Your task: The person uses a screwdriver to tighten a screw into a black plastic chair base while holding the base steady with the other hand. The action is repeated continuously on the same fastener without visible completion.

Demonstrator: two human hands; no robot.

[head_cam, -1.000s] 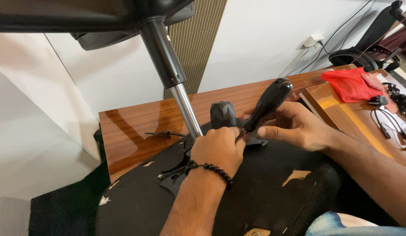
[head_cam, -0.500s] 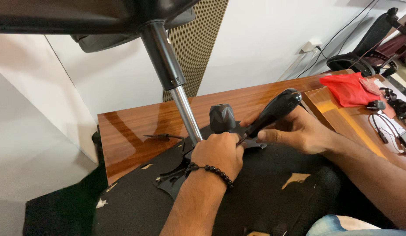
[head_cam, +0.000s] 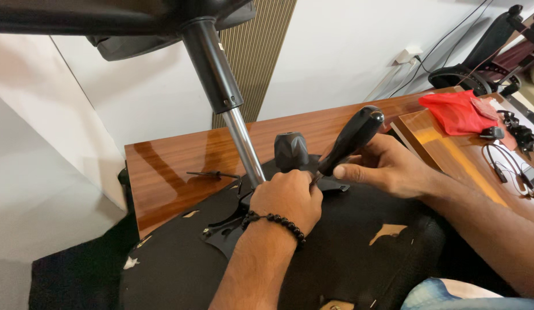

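Both hands on the screwdriver at the upturned chair seat

Right hand (head_cam: 393, 169) wraps its fingers round the black screwdriver handle (head_cam: 352, 138), tilted up to the right; left hand (head_cam: 287, 198), beaded bracelet at the wrist, is clenched low at the shaft by the chair's metal plate (head_cam: 232, 232). A red cloth (head_cam: 453, 112) lies on the wooden desk (head_cam: 181, 166) behind.

A black-handled screwdriver (head_cam: 352, 138) stands tilted over the upturned black chair seat (head_cam: 347, 252); its tip is probably hidden.

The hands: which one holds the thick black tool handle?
The right hand grips the black handle; the left hand, with a bead bracelet, is fisted below it.
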